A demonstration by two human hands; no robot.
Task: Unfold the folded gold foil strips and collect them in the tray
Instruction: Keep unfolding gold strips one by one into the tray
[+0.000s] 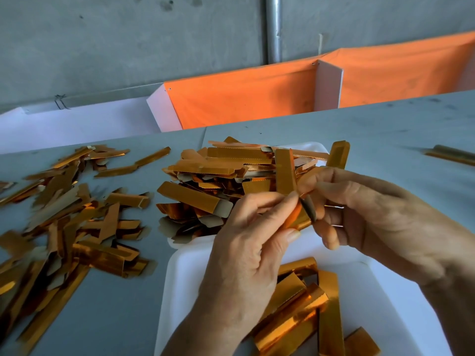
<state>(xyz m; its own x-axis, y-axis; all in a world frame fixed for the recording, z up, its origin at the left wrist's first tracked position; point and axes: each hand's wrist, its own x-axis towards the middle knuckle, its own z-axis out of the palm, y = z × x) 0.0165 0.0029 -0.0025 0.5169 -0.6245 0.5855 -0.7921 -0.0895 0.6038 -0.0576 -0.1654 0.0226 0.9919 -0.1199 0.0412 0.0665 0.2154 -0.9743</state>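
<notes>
1. Left hand (246, 242): fingers curled, pinching the strip (285, 173) at its lower end
2. Right hand (370, 209): thumb and fingers pinching the same strip, held above the tray (180, 283)
3. Tray: several strips inside
4. Table (123, 317): loose piles (64, 214) left; heap (218, 173) behind hands
</notes>
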